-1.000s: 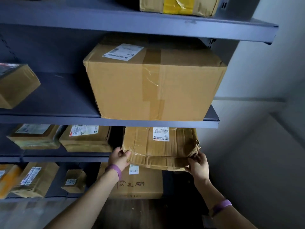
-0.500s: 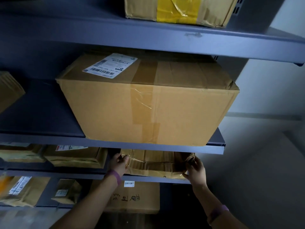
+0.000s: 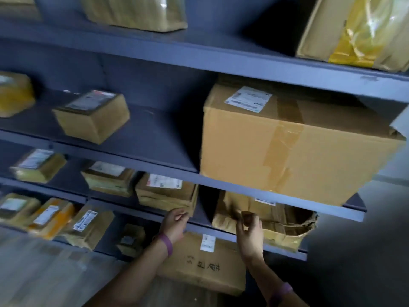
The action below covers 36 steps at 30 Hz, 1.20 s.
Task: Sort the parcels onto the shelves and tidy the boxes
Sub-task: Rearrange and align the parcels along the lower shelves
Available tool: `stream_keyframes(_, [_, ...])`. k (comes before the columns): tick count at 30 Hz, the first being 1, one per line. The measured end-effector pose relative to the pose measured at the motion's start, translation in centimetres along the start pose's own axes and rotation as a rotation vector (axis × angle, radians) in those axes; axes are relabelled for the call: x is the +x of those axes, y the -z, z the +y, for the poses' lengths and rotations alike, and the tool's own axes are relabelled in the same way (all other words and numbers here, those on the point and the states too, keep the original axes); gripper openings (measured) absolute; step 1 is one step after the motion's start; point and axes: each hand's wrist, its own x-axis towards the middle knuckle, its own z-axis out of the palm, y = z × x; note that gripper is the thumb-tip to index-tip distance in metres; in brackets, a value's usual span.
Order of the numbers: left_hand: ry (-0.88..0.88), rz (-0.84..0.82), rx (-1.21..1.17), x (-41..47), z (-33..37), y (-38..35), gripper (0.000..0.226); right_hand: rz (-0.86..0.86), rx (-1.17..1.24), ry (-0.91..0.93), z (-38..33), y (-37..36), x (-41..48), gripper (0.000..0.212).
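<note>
Our left hand [image 3: 174,220] is off the crushed parcel [image 3: 283,224] now, loosely curled and empty at its 9 o'clock; through the blur we cannot tell whether our right hand [image 3: 249,227] grips or merely touches its front edge. It lies on the shelf [image 3: 200,216], apparently placed

A crumpled cardboard parcel [image 3: 281,227], its right corner torn open, lies flat on a grey-blue shelf [image 3: 208,228], directly beneath the board carrying a large tape-sealed carton [image 3: 287,151].

Dark blue shelves [image 3: 155,134] are lined with cardboard parcels [image 3: 93,117]. A large taped box [image 3: 287,151] is set right, above a crumpled parcel [image 3: 278,224].
</note>
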Motion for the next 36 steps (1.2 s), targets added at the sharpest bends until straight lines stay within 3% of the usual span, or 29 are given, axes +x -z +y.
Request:
stream_keyframes(3, [-0.017, 0.045, -0.026, -1.0, 0.1, 8.8, 0.016, -0.155, 0.052, 0.073, -4.6, -7.6, -3.3, 0.031])
stream_keyframes(7, [-0.057, 0.166, -0.060, -2.5, 1.0, 21.4, 0.005, -0.321, 0.164, 0.106, -10.6, -18.2, -8.2, 0.036])
stream_keyframes(9, [-0.087, 0.208, -0.041, -3.4, 1.5, 27.3, 0.018, -0.394, 0.183, 0.116, -13.2, -23.2, -10.5, 0.037])
stream_keyframes(11, [-0.108, 0.236, -0.010, -4.5, 2.0, 32.9, 0.023, -0.469, 0.202, 0.123, -15.9, -27.9, -12.7, 0.035])
stream_keyframes(15, [-0.061, 0.389, -0.076, -5.8, 2.9, 42.8, 0.011, -0.607, 0.195, 0.199, -21.7, -36.6, -16.6, 0.026])
stream_keyframes(18, [-0.065, 0.478, -0.140, -5.3, 2.7, 49.6, 0.035, -0.711, 0.182, 0.232, -25.3, -42.6, -18.9, 0.030])
stream_keyframes(22, [-0.041, 0.610, -0.253, -4.1, 2.3, 58.1, 0.036, -0.879, 0.124, 0.307, -29.7, -50.9, -20.9, 0.034])
stream_keyframes(36, [0.020, 0.900, -0.461, 4.0, 7.5, 88.2, 0.037, -1.192, 0.026, 0.450, -47.8, -82.8, -24.9, 0.037])
